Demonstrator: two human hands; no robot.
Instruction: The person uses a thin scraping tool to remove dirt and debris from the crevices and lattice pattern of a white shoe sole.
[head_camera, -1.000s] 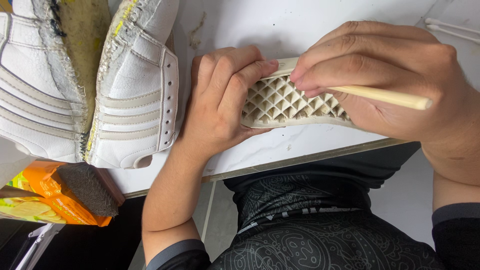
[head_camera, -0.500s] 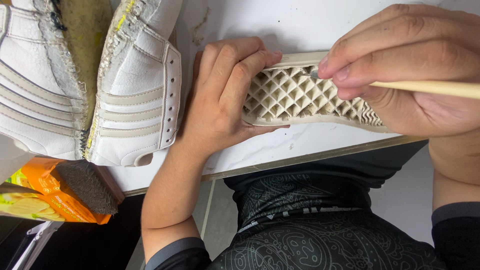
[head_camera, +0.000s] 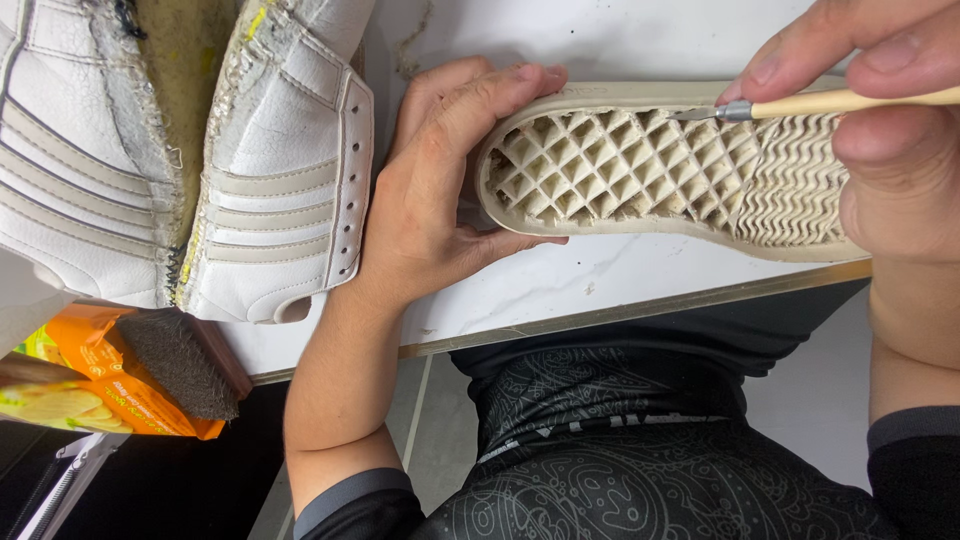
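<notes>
A cream rubber shoe sole (head_camera: 640, 170) with a diamond-grid tread lies tread-up on the white table (head_camera: 600, 280). My left hand (head_camera: 440, 190) grips its rounded end, fingers curled over the top edge and thumb under the lower edge. My right hand (head_camera: 890, 130) pinches a thin wooden-handled tool (head_camera: 830, 102) whose small metal tip rests on the tread near the sole's upper rim.
A white leather shoe upper (head_camera: 190, 150) with beige stripes, split open, lies at the table's left. Below it sit a dark brush (head_camera: 180, 365) and an orange snack bag (head_camera: 90, 385). The table's front edge runs just above my dark patterned shirt (head_camera: 640, 440).
My right hand with the tool has slid rightward and upward along the sole, uncovering more tread. The view has drawn closer. My left hand keeps its hold on the sole's end.
</notes>
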